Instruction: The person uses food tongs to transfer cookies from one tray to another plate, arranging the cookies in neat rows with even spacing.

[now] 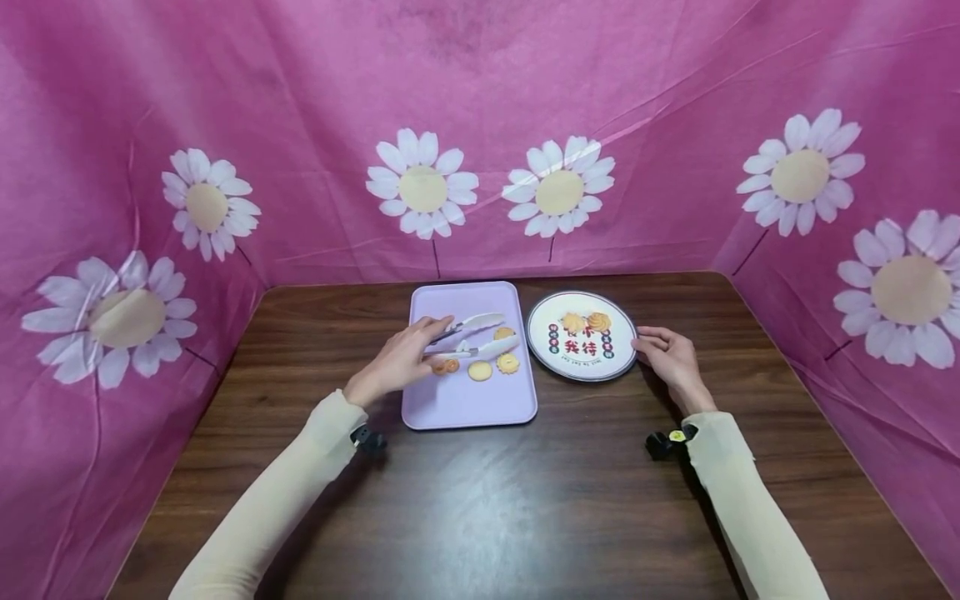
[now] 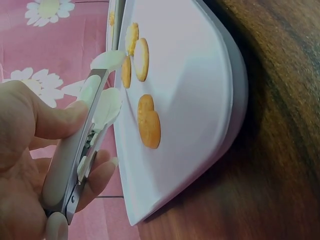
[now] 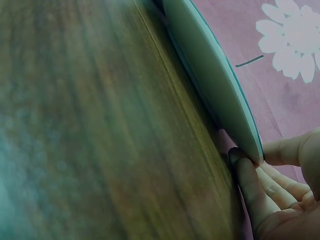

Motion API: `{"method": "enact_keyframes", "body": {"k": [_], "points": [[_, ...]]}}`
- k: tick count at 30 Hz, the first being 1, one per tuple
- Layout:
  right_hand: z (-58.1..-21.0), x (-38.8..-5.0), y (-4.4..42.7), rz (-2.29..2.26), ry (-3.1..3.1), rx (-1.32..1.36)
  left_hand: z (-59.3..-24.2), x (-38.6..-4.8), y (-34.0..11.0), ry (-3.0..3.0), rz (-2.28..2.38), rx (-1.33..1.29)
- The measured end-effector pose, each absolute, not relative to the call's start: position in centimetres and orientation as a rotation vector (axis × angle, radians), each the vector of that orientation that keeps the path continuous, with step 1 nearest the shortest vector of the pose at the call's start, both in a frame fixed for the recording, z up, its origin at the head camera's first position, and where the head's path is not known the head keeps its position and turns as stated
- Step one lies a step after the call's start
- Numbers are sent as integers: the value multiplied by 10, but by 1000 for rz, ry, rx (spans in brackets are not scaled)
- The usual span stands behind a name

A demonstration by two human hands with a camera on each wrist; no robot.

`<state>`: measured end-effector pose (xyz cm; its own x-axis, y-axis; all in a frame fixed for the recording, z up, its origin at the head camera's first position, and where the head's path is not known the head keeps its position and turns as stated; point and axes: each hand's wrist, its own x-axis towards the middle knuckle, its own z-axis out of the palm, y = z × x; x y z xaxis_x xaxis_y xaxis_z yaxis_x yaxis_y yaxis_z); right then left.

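Observation:
My left hand (image 1: 399, 360) grips a pair of food tongs (image 1: 495, 345) with white tips, held spread over the lilac tray (image 1: 468, 408). In the left wrist view the thumb lies along one arm of the tongs (image 2: 72, 155), and nothing shows between the tips. Several cookies lie on the tray, among them a round pale cookie (image 1: 480, 371), a scalloped cookie (image 1: 507, 363) and a browner cookie (image 1: 446, 366) beneath the tongs. With thumb and fingers my right hand (image 1: 672, 360) pinches the right rim of a white plate (image 1: 555, 364), which carries two cookies (image 1: 598, 322).
Tray and plate sit side by side near the back of a dark wooden table (image 1: 480, 517). A pink curtain (image 1: 487, 100) printed with white daisies surrounds the table at the back and sides. Each wrist wears a small black camera (image 1: 660, 446).

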<state>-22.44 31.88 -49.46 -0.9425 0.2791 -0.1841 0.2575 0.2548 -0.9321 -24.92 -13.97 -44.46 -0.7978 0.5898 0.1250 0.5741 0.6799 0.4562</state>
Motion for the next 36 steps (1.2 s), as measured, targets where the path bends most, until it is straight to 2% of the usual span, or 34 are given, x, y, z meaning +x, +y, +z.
{"method": "enact_keyframes", "body": {"k": [36], "points": [[-500, -227, 324, 1804, -2552, -551, -455, -243, -134, 2937, 694, 958]]}}
